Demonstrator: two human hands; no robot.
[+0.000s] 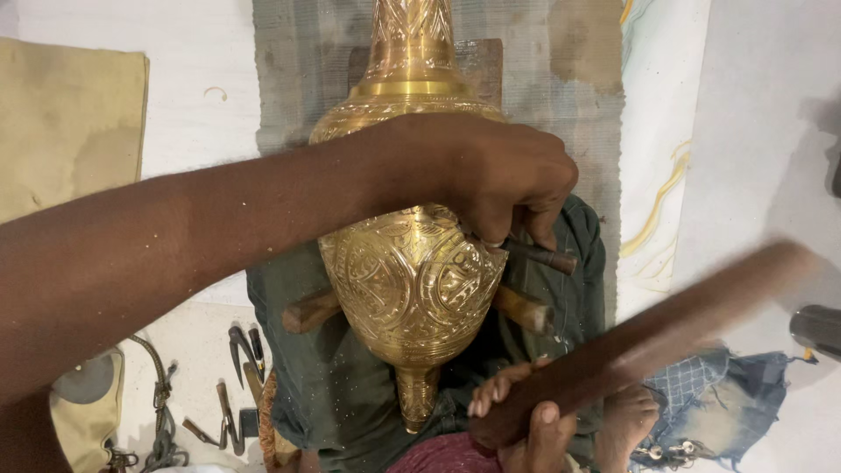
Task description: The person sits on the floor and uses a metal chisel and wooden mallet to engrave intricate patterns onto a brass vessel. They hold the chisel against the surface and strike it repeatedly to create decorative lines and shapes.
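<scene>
A large engraved brass vase lies across my lap, its neck pointing away from me. My left hand reaches over its belly and grips a small dark metal chisel against the patterned surface. Lower down, my right hand is closed around the end of a long dark wooden stick, which is blurred with motion and angles up to the right. A wooden bar passes under the vase, and its other end shows on the right.
Several small metal tools and a chain lie on the floor at lower left. A tan cloth sits at upper left. Blue fabric is bunched at lower right, with a grey mat beneath the vase.
</scene>
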